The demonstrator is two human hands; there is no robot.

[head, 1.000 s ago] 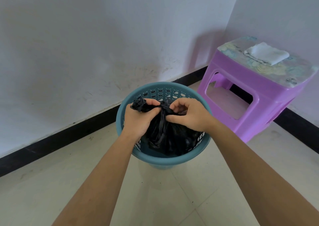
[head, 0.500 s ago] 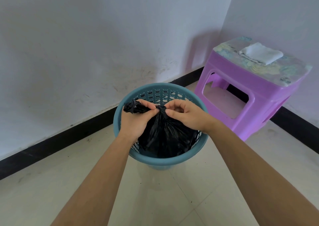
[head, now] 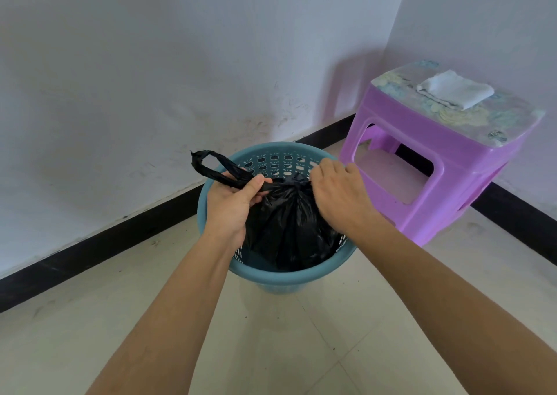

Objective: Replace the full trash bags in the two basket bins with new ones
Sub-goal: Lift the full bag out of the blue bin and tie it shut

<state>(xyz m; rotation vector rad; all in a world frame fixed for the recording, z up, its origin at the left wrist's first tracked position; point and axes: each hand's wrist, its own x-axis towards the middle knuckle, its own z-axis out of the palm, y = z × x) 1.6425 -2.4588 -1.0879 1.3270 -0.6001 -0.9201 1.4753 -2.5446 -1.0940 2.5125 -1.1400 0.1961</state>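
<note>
A teal basket bin (head: 280, 278) stands on the tiled floor near the wall. Inside it sits a full black trash bag (head: 294, 228), its top gathered into a knot at the bin's middle. My left hand (head: 232, 204) grips one twisted black handle, whose loop sticks out to the upper left over the rim. My right hand (head: 339, 194) pinches the bag's other end right beside the knot; its fingertips hide what they hold. Only one bin is in view.
A purple plastic stool (head: 437, 165) stands close to the bin's right, in the room's corner, with a folded white cloth (head: 455, 90) on its top. White walls with a black skirting board (head: 105, 244) run behind. Pale floor tiles stretch toward me.
The knot has been pulled tighter. My left hand drew its handle out to the left, so a long loop now shows. My right hand shifted slightly right of the knot.
</note>
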